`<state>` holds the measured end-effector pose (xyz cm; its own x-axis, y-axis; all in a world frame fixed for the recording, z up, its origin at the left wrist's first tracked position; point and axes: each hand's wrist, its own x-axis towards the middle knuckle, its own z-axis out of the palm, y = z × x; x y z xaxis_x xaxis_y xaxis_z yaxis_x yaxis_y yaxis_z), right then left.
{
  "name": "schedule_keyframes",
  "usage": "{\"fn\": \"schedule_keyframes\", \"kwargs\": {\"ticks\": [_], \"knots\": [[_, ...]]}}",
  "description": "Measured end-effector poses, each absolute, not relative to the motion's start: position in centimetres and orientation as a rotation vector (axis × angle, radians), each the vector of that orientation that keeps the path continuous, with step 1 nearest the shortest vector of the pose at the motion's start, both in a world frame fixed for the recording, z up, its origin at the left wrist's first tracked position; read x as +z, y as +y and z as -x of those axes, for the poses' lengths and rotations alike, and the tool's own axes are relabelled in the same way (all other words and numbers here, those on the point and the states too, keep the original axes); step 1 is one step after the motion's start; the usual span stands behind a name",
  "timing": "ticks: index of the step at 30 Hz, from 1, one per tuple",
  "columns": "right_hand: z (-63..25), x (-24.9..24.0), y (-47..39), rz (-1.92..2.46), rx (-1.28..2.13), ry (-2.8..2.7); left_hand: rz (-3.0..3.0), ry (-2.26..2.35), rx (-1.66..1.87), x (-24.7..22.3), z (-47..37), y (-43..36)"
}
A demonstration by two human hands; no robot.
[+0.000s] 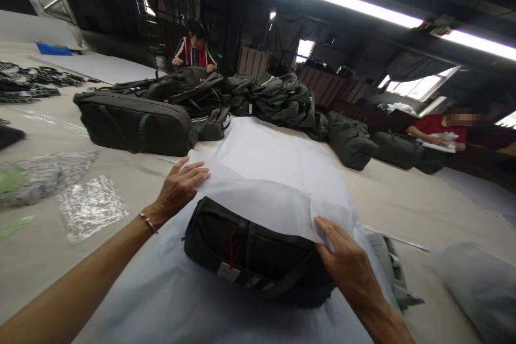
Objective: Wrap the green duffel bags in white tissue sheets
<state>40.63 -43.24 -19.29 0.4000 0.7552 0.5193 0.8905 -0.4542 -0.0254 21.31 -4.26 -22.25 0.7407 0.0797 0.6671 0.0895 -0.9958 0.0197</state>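
A dark olive bag [250,255] with a red cord and a small tag lies on white sheet material right in front of me. A large sheet of thin white tissue paper [270,172] is folded over its far side. My left hand [179,185] grips the paper's left edge, with a bracelet on the wrist. My right hand [346,263] pinches the paper's lower right corner against the bag's right end.
A long dark case [133,123] and a heap of dark bags [278,99] lie further back on the table. Crinkled clear plastic bags [91,204] sit at left. One person stands at the far end [195,51]; another sits at right [439,129]. A grey object [393,269] lies by my right wrist.
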Motion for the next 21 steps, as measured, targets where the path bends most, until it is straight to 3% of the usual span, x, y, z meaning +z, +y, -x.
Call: {"fn": "schedule_keyframes", "kwargs": {"ticks": [8,18,21], "knots": [[-39.0,-15.5,-47.8,2.238,-0.851,-1.682,2.826,0.117,-1.185,-18.3,-14.4,-7.0],[-34.9,-20.7,-48.7,2.189,-0.831,-1.705,2.945,0.042,-1.017,-27.0,-11.0,-7.7],[-35.4,-22.2,-48.4,2.189,-0.863,-1.655,3.124,-0.121,-0.624,-27.1,-10.8,-6.2]]}}
